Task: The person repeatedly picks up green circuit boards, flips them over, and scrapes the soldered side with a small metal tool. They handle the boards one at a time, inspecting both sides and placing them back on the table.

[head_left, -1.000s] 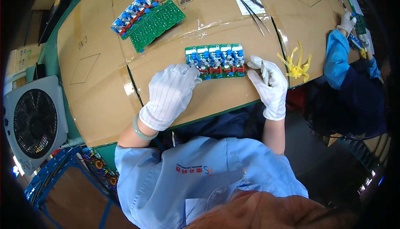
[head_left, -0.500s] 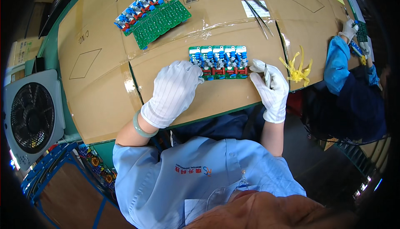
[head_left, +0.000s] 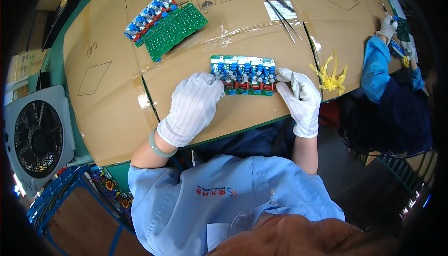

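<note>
A green circuit board panel (head_left: pixel 243 75) with blue, red and silver parts lies on cardboard in front of me. My left hand (head_left: pixel 193 107), in a white glove, rests flat with its fingertips on the panel's left end. My right hand (head_left: pixel 301 98), also gloved, touches the panel's right end and is closed on a small pale tool held upright. A green bangle (head_left: pixel 157 148) sits on my left wrist.
Two more boards (head_left: pixel 167 23) lie at the back left. Tweezers (head_left: pixel 281 11) and a white label lie at the back. Yellow strips (head_left: pixel 330 75) sit to the right. A grey fan (head_left: pixel 38 139) stands at the left. A co-worker's gloved hand (head_left: pixel 387 26) works at the far right.
The view has shifted a little; both hands stay at the ends of the panel with almost no movement.
</note>
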Motion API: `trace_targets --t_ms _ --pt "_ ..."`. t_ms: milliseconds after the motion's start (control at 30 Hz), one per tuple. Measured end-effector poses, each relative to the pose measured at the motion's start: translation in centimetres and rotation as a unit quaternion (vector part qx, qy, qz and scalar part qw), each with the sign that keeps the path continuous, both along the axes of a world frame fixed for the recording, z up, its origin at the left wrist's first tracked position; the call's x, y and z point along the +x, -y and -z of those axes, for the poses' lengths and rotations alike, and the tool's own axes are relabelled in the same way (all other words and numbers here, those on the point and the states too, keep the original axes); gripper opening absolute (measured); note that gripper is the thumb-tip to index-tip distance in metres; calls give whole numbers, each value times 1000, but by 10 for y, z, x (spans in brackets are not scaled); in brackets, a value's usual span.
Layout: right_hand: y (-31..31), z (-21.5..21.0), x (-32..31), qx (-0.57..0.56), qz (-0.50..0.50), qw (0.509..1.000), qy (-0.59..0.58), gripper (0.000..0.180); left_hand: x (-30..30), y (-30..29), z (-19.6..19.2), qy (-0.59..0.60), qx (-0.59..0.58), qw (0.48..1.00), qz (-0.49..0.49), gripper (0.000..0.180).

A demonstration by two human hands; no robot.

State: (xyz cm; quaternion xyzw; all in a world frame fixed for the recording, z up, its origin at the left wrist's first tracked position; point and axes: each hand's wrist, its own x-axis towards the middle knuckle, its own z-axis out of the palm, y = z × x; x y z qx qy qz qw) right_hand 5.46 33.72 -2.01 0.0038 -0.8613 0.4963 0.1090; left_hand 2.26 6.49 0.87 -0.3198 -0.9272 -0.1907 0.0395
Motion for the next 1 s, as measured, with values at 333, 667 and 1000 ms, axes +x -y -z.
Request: trace_targets --t_ms 333,667,1000 --pt "4 -5 -2 4 -6 1000 -29 34 -2 -1 2 -16 38 999 14 20" --pt "2 6 0 -44 21 999 5 33 -1 0 4 -20 32 999 18 15" --pt "7 2 -1 33 0 999 -24 34 0 3 6 -31 53 998 22 12"
